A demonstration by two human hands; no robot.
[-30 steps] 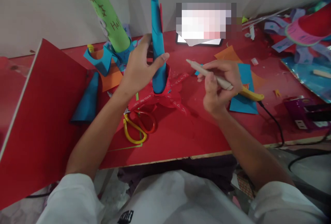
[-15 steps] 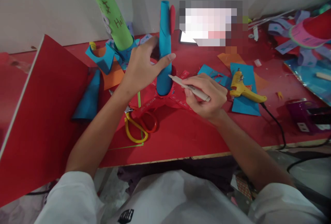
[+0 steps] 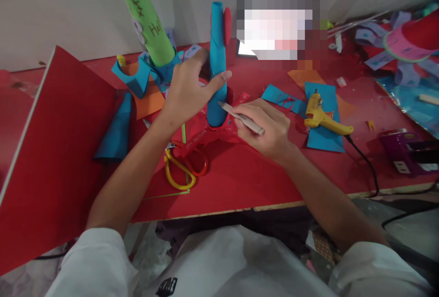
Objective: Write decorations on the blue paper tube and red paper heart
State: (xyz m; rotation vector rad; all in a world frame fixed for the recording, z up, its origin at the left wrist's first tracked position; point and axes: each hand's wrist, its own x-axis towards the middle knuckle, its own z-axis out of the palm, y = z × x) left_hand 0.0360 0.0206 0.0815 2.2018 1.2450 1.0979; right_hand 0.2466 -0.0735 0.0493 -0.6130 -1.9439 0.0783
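My left hand [image 3: 187, 93] is closed around the blue tube [image 3: 217, 66], holding it upright in the red paper base [image 3: 206, 132] on the table [image 3: 240, 182]. My right hand [image 3: 265, 130] grips a pen [image 3: 242, 117], tip touching the tube's foot. Several base strips carry writing (illegible); others look blank, so lettering seems partly done. Scissors [image 3: 183, 171] lie beside the base, glue gun [image 3: 324, 116] to the right.

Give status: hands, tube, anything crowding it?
Left hand gripping upright blue paper tube. Right hand holds pen, tip at tube's base. Scissors lie close beside the red paper base.
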